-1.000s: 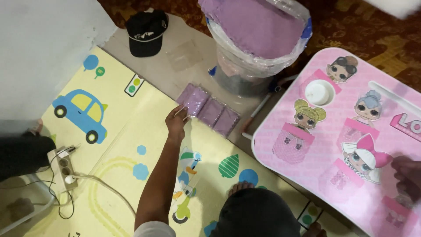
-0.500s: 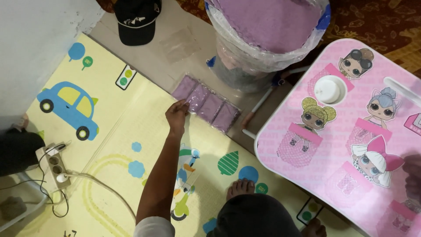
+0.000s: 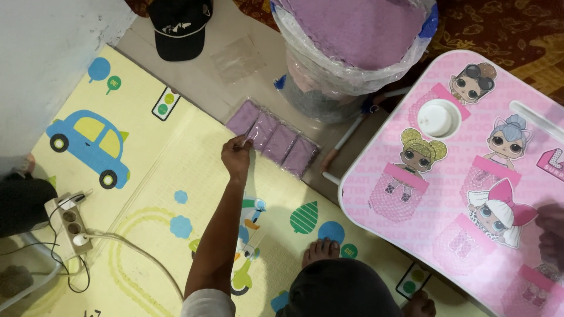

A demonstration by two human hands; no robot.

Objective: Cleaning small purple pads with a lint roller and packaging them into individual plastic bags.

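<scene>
My left hand (image 3: 237, 157) reaches out over a yellow play mat (image 3: 164, 170) and pinches the near left edge of a clear plastic pack of purple squares (image 3: 275, 140). The pack lies flat on the floor, partly over the mat's edge. A dark blurred shape (image 3: 552, 235) at the right edge, over a pink cartoon-doll table (image 3: 411, 176), may be my right hand; its fingers cannot be made out. A bare foot (image 3: 320, 249) and a dark-clothed leg (image 3: 346, 287) sit at the bottom.
A bucket lined with clear plastic and filled with purple sheets (image 3: 352, 41) stands behind the pack. A black cap (image 3: 179, 23) and a clear empty bag (image 3: 238, 58) lie on the floor. At the left, a power strip with cables (image 3: 73, 226) rests on the mat.
My left hand went from lying flat on the pack's left end to pinching its edge with the fingertips. The view drifted slightly, so the cap and bucket sit higher in frame.
</scene>
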